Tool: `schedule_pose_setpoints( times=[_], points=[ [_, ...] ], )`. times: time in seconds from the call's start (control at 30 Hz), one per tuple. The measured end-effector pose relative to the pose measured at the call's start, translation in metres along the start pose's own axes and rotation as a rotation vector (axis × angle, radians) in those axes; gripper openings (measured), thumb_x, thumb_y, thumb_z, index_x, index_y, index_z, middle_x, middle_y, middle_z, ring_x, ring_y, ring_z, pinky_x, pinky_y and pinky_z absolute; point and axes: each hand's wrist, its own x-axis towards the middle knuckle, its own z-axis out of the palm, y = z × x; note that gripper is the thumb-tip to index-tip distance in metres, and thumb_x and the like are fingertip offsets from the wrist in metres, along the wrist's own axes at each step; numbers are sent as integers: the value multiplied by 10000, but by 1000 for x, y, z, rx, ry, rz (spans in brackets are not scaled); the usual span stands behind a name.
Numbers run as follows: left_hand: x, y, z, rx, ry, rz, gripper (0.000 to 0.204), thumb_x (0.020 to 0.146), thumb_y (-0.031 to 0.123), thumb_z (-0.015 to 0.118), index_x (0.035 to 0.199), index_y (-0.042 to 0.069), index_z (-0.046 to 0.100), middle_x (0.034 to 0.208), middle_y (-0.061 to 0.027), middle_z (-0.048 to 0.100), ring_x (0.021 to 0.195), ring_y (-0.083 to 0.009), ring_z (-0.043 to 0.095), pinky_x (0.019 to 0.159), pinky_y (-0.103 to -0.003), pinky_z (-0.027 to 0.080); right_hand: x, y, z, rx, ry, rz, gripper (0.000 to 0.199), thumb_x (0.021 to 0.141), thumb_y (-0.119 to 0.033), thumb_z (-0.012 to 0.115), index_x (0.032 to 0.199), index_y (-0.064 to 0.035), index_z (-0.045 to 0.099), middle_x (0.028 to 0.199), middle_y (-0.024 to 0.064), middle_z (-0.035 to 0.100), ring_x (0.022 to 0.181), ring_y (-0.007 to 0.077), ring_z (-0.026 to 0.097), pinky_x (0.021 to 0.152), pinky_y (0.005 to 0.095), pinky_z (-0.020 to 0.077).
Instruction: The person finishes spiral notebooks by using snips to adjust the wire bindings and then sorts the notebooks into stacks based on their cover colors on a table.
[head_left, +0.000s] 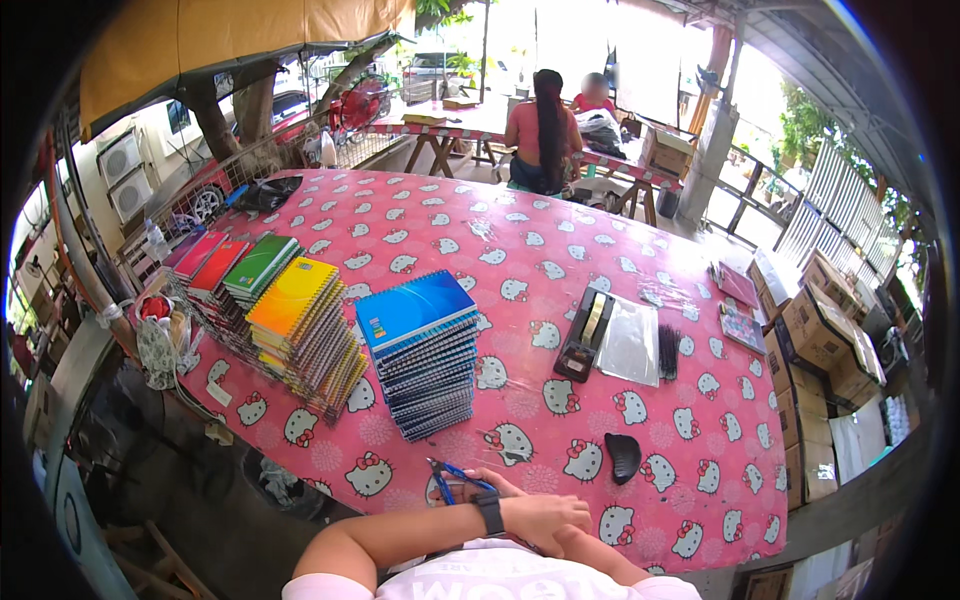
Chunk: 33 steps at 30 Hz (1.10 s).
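Note:
My forearms cross at the table's near edge. My left hand (545, 519), with a dark watch on its wrist, rests over my right forearm, fingers lying flat and holding nothing. Reaching leftward beneath it, my right hand (497, 482) grips blue-handled pliers (456, 482), partly hidden by the left wrist. Just beyond stands a tall stack of blue spiral notebooks (420, 350). To its left are stacks of yellow notebooks (300, 320), green notebooks (260, 265) and red notebooks (218, 268). A black curved object (622, 458) lies to the right of my hands.
The table has a pink cartoon-cat cover (540, 400). Farther right are a tape dispenser (585, 335), clear plastic sleeves (630, 343) and a bundle of black thin strips (669, 352). Cardboard boxes (820, 320) stand beyond the right edge. Two people (541, 135) sit at a far table.

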Motion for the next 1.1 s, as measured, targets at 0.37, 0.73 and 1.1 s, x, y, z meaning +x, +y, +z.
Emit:
schedule_pose_setpoints(
  times=[0.37, 0.73, 1.1],
  points=[
    [-16, -2, 11, -92, -124, -278, 363, 641, 223, 697, 892, 68, 485, 872, -62, 510, 900, -259, 511, 745, -381, 434, -3, 2, 5, -64, -58, -14, 489, 857, -390, 495, 1223, -66, 477, 1221, 152, 509, 1081, 283, 515, 927, 421, 421],
    [0, 14, 24, 93, -91, 72, 403, 748, 231, 556, 1102, 62, 465, 1008, -92, 499, 972, -258, 497, 764, -355, 446, 12, 3, -17, -99, -120, 6, 497, 846, -387, 496, 1243, -89, 455, 1239, 163, 488, 1084, 296, 500, 916, 442, 415],
    [-6, 19, 19, 111, -44, -13, 384, 704, 199, 603, 1028, 47, 464, 957, -122, 502, 886, -289, 552, 704, -387, 465, 18, -1, -30, -80, -160, -6, 504, 844, -394, 488, 1251, -101, 439, 1239, 166, 485, 1088, 310, 493, 911, 479, 406]
  ],
)
